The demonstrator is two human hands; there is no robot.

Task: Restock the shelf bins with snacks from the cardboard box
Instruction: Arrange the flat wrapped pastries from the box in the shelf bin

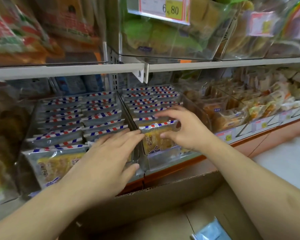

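Note:
Two clear shelf bins hold rows of snack packs with red, white and blue striped edges. The left bin (pixel 31 172) is full. In the right bin (pixel 164 162) the front snack pack (pixel 154 141) stands upright. My right hand (pixel 182 129) arches over this pack, its thumb on the pack's face and its fingers over the top edge. My left hand (pixel 111 158) lies flat with straight fingers, the fingertips touching the pack's left edge by the divider between the bins. The cardboard box (pixel 163 201) stands open below the shelf, and a blue-and-white pack (pixel 211 231) lies in it.
The upper shelf (pixel 68 71) carries clear bins of bagged goods, one with a 6.80 price tag (pixel 164 9). To the right stand bins of other wrapped pastries (pixel 232 116) with small price labels. A white surface (pixel 287 161) lies at the far right.

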